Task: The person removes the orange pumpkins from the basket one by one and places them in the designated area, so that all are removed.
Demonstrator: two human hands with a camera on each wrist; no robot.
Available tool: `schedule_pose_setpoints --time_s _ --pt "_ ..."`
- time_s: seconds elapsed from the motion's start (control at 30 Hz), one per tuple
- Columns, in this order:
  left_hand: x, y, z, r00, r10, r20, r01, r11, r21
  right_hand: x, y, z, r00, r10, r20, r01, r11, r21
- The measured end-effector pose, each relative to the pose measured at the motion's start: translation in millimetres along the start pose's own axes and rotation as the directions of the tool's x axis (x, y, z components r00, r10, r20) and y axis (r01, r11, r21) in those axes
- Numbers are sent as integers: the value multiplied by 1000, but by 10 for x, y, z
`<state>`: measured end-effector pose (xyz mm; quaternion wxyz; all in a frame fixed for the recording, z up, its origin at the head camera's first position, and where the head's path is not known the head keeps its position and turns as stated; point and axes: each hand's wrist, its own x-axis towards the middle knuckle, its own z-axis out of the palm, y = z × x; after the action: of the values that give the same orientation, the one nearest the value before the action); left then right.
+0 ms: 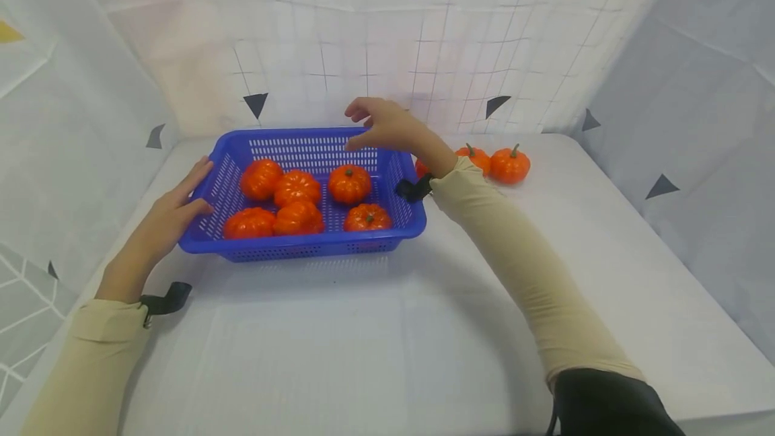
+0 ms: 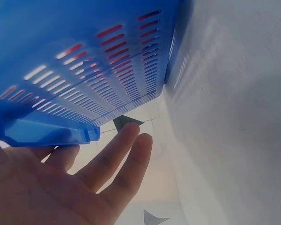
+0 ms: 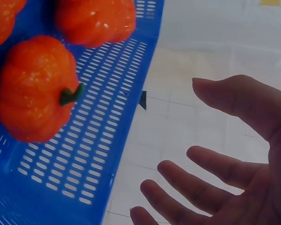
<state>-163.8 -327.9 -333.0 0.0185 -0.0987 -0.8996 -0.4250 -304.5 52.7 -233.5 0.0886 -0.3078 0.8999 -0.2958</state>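
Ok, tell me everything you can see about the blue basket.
The blue basket is a shallow, rectangular tray of what looks like plastic, with rows of narrow slots through its walls and a smooth rim with rounded corners. It stands upright on the white table and holds six orange pumpkins. The left hand is at its left end, apparently touching the rim.

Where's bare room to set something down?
Free: the table in front of the basket between left sleeve and right sleeve, and from right sleeve to the table's right edge. Crowded: the basket's left half, four bunched pumpkins; behind the right cuff, other pumpkins.
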Motion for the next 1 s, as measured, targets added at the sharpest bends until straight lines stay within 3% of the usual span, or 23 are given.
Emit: schedule_pose_setpoints --time_s 0.4,0.73,1.0 --pt "10 -3 12 1000 10 3 -10 1000 8 177 -1 225 990 -32 137 45 995 -94" --pt "7 1 3 1000 5 5 -5 1000 11 229 65 388 978 17 207 -13 1000 -22" --pt "27 -3 -13 1000 -11 7 11 1000 4 253 88 419 965 58 254 -52 998 -30"
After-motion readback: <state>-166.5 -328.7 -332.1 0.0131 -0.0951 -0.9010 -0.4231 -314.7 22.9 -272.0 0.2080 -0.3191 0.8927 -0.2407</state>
